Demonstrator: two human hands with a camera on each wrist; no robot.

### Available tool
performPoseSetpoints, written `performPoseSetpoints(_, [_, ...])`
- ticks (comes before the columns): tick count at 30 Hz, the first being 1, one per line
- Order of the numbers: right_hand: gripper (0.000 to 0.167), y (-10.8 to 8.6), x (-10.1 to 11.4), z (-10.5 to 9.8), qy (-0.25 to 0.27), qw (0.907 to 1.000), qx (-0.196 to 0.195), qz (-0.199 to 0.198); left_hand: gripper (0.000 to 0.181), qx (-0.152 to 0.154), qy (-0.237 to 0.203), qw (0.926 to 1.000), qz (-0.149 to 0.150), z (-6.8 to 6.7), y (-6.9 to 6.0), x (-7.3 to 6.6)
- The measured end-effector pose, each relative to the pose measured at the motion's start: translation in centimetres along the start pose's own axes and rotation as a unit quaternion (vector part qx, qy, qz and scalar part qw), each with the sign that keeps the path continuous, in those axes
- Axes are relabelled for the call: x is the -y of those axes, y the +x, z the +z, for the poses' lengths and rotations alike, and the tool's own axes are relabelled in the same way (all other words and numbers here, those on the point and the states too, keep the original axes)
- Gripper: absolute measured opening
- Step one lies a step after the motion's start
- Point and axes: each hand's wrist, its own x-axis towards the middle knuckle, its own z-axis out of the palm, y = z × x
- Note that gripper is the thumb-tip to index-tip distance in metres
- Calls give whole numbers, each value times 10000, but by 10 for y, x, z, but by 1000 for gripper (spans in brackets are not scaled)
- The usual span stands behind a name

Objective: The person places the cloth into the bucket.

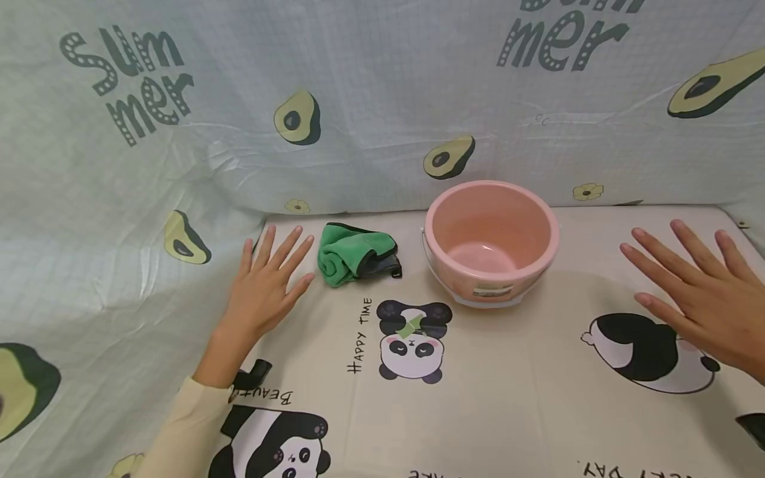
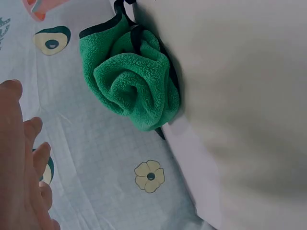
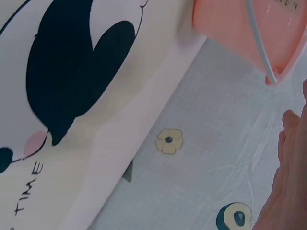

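A green cloth with black edging lies bunched on the table; the left wrist view shows the same cloth with a rolled fold. My left hand is spread above the table just left of it, holding nothing. To the cloth's right stands a pink bucket, upright, with no contents visible inside. Off to the bucket's right, my right hand has its fingers spread and touches no object. In the right wrist view the bucket shows its pale handle hanging down its side.
The table has a cover printed with pandas and lettering. Behind it and on the left hangs a pale sheet with avocado prints. A small black object lies by my left wrist.
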Motion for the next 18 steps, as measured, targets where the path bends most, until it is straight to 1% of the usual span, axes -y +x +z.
performPoseSetpoints(6, [85,11,9,3,24,9999,82,-62,66,-14,-388,9992,-82,6,10,-3])
performPoseSetpoints(9, [83,17,11,3,128,9998,28,-126,67,56,-528,9985,-111,10,17,-3])
performPoseSetpoints(11, [81,21,13,2,257,9995,-52,-181,67,98,-733,9972,-112,13,23,-2])
performPoseSetpoints(15, [77,30,18,-1,555,9977,-216,-314,65,87,-1232,9923,-124,23,33,-1])
performPoseSetpoints(18, [76,39,22,-2,747,9961,-243,-396,63,28,-1632,9863,-227,29,40,-1])
